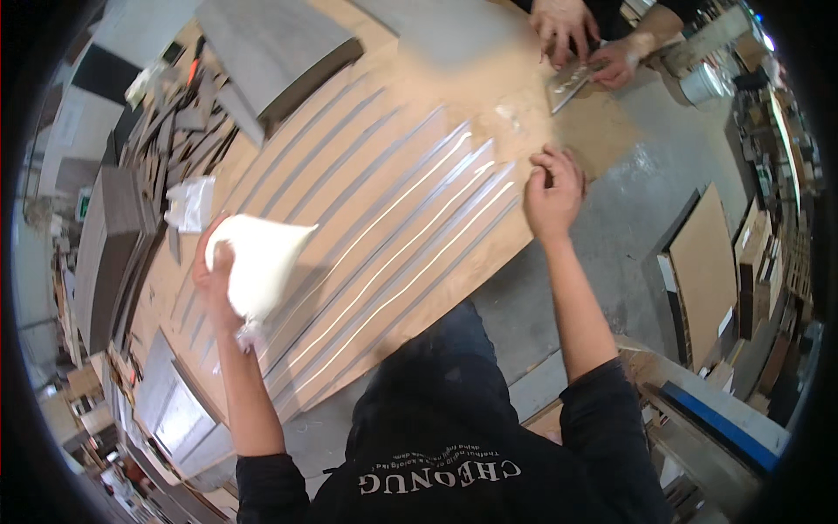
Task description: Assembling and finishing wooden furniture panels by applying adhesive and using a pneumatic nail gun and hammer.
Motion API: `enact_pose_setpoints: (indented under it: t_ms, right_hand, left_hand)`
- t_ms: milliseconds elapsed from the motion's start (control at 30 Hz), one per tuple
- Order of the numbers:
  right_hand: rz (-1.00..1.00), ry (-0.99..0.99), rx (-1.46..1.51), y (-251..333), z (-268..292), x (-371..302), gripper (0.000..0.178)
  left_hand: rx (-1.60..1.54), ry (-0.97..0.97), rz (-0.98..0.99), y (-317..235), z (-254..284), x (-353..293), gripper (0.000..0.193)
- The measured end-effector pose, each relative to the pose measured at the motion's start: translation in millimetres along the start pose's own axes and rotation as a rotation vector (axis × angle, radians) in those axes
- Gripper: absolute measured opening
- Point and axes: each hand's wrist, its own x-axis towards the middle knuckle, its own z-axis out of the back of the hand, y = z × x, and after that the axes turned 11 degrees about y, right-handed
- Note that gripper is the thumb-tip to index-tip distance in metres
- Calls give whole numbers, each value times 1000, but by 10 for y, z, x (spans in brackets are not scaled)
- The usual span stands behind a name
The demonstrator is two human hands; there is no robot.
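My left hand (218, 271) is wrapped round a plump plastic bag of white paste (266, 262), whose pointed tip faces right above the board. The bag's gathered, twisted end hangs by my wrist. Beneath it lies a large tan board (463, 271) with several parallel grey strips (349, 188). Wavy white beads of paste (410, 231) run along some strips on the right side. My right hand (556, 196) is by the board's right edge, fingers loosely curled and apart, with nothing visible in them.
A co-worker's hands (589, 52) hold a small flat piece (569, 86) at the far right. Grey panels (271, 52) and dark offcuts (188, 127) lie at the far left, near a clear plastic bag (190, 203). A white bucket (705, 85) and leaning boards (705, 275) stand right.
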Motion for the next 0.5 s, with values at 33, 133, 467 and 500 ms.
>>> enact_pose_setpoints:
  t_ms: [33, 133, 467, 500]
  right_hand:
    - [-33, 28, 18, 42, 7, -4, 16]
    - [-102, 70, 46, 110, 60, 7, 16]
    - [-145, 117, 61, 91, 103, 51, 16]
    - [-143, 119, 65, 97, 107, 55, 15]
  left_hand:
    - [84, 35, -46, -2, -196, 162, 37]
    - [268, 118, -69, -65, -809, 610, 32]
    - [371, 310, -141, 104, -1696, 1266, 29]
    - [374, 311, -137, 97, -1724, 1275, 29]
